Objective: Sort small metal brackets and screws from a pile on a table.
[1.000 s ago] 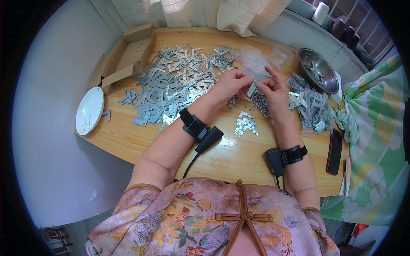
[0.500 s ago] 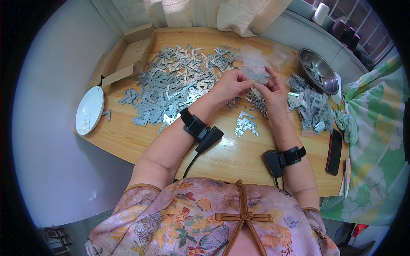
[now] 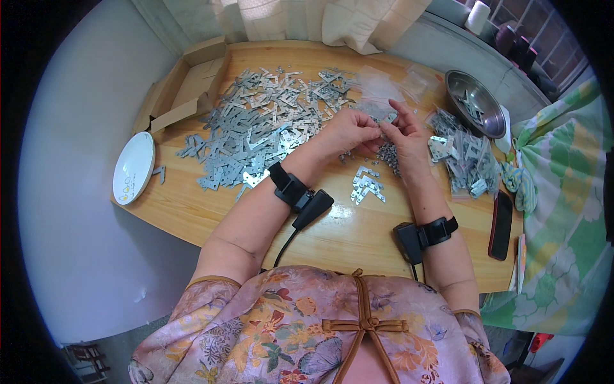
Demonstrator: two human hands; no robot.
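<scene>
A bracket (image 3: 387,118), mostly hidden, is clamped between the fingertips of the left hand (image 3: 355,133) and the right hand (image 3: 409,141), which are held together above the fasteners (image 3: 388,154). On the surface (image 3: 348,240), a heap (image 3: 262,128) of brackets is spread to the left, and a small group (image 3: 368,185) is laid in front.

A white plate (image 3: 135,160) sits left, a dark phone (image 3: 501,225) right, a cream curtain (image 3: 288,22) behind.

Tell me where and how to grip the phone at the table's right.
Pinch the phone across its long edges near the middle, probably best from above and the left: it lies flat, is long and narrow, and wooden tabletop shows along its left side.
</scene>
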